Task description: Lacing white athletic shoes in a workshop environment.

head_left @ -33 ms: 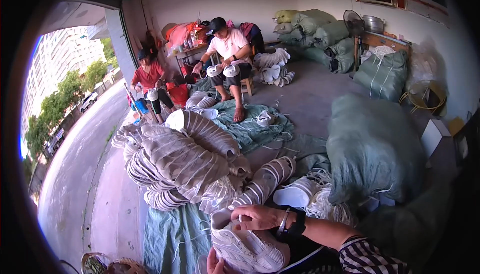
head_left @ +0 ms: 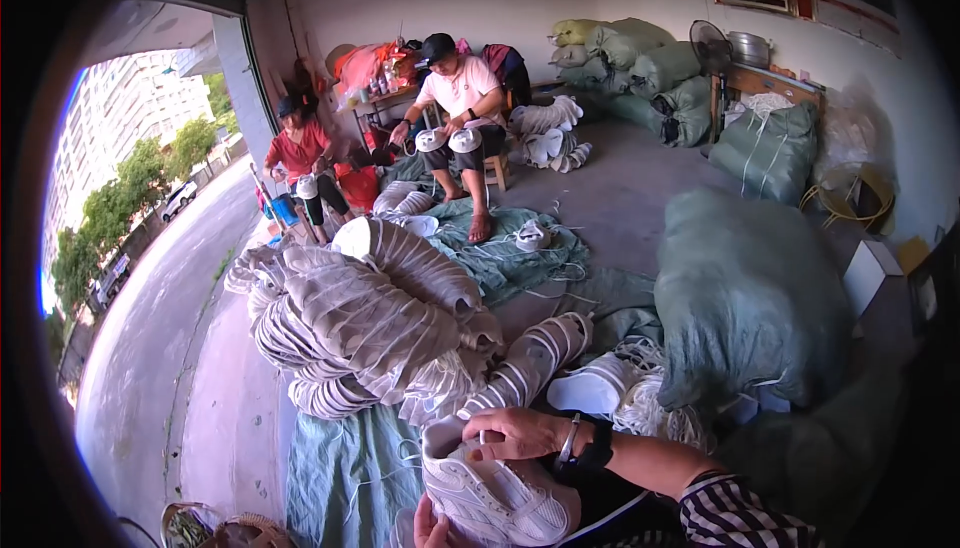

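A white sneaker upper [head_left: 490, 498] with rows of eyelets lies across my lap at the lower middle. My left hand [head_left: 430, 526] grips its near left side, and only part of the fingers and thumb show. Over the collar opening, my right hand [head_left: 518, 435] has its fingers bent and thumb drawn in, as if in a pinch. Whatever sits between those fingertips is too small to name. A wristband and a bracelet are on my right wrist. Just beyond lies a big heap of nested white shoe uppers [head_left: 360, 298], with a row of stacked uppers [head_left: 530, 363] reaching toward me.
A bundle of white laces [head_left: 655, 413] lies beside a bulging green sack [head_left: 750, 288] on my right. Green sheeting [head_left: 350, 478] covers floor at front left. Two people sit working on shoes at the back: one in pink [head_left: 465, 93], one in red [head_left: 297, 153]. A basket [head_left: 225, 530] stands lower left.
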A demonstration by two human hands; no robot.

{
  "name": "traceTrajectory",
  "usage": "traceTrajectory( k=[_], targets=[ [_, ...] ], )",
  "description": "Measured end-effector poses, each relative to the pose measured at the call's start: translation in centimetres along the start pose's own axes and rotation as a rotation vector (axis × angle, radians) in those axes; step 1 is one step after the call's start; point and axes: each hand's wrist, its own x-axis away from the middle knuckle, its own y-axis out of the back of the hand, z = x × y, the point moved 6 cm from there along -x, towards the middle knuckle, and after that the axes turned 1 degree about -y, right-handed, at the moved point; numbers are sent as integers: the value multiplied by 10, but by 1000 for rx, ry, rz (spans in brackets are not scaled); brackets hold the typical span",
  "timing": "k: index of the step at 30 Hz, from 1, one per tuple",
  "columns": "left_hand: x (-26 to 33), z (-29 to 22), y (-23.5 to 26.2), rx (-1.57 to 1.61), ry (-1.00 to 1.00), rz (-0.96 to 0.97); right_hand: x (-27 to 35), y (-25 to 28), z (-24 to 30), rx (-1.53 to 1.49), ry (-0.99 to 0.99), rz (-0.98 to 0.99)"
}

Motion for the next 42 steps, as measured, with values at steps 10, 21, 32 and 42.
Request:
traceTrajectory(
  k=[10, 21, 32, 42],
  targets=[
    [-16, 18, 15, 4, -150, 109, -25, 11, -28, -142, -174, -152],
    [0, 34, 21, -114, -169, 264, 6, 2, -50, 6, -307, -120],
    [-54, -57, 7, -565, -482, 364, 4, -4, -23, 378, -293, -146],
    [-53, -23, -60, -1143, -700, 429, 23, -13, -26, 433, -160, -383]
  ],
)
